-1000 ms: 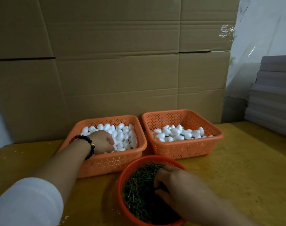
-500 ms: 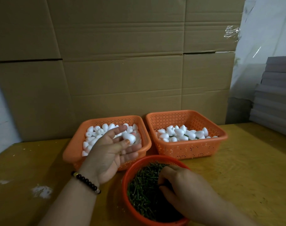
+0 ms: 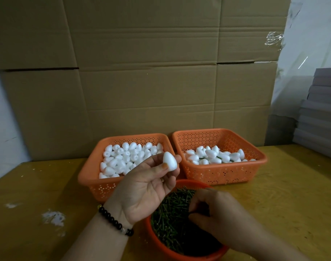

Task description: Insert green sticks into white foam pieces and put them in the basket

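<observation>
On the left part of the wooden table (image 3: pixel 47 185) there are some white crumbs (image 3: pixel 53 217). A person's left forearm comes up from the lower edge, with a bracelet of dark beads (image 3: pixel 114 220) around the wrist. The left hand (image 3: pixel 144 187) is raised above the table with the palm turned up and toward the person. Its thumb and fingertips pinch one white foam piece (image 3: pixel 170 160), egg-shaped, with the narrow end pointing up. The hand is in front of the left orange basket (image 3: pixel 89 178), which is full of plain white foam pieces (image 3: pixel 127 157).

Below the left hand and nearest to the person stands a round orange bowl (image 3: pixel 151 234) filled with green sticks (image 3: pixel 172 210). The right hand (image 3: pixel 217 215) reaches into this bowl from the right side, back of the hand up, wrist bent down. Its fingers are curled and the thumb meets them at the tips among the sticks; it seems to pinch something there, but I cannot tell if a stick is really held.

Further right, just beside the left basket, stands the right orange basket (image 3: pixel 236 172). It holds fewer foam pieces, and green sticks show between some of them (image 3: pixel 217 157). Behind both baskets stands a wall of brown cardboard (image 3: pixel 142 81). At the far right edge there is a stack of grey sheets (image 3: pixel 323 110).
</observation>
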